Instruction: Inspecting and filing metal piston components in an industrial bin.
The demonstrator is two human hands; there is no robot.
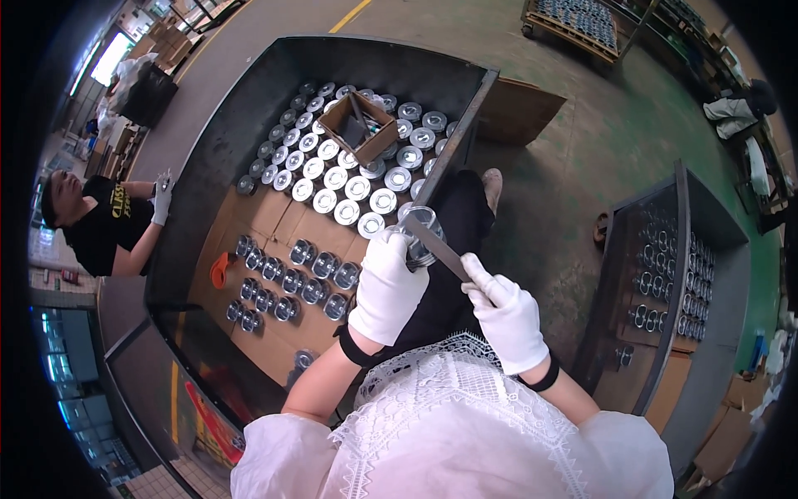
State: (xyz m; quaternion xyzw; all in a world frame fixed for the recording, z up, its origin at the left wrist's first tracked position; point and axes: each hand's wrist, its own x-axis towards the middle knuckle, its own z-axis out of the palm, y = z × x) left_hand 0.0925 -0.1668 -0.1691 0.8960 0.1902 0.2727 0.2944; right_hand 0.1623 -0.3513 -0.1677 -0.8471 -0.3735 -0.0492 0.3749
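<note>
Metal pistons [293, 281] sit in rows on cardboard [249, 221], seemingly to keep apart. Near the bin wall [467, 121], the left hand [389, 284] is clamped around one piston [427, 218] for steadiness; a flat file [437, 247], perhaps touching its rim, is gripped by the right hand [502, 316].

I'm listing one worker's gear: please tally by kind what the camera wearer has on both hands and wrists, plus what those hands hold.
White gloves: 2
Black wristbands: 2
Metal piston: 1
Flat metal file: 1
Total: 6
</note>
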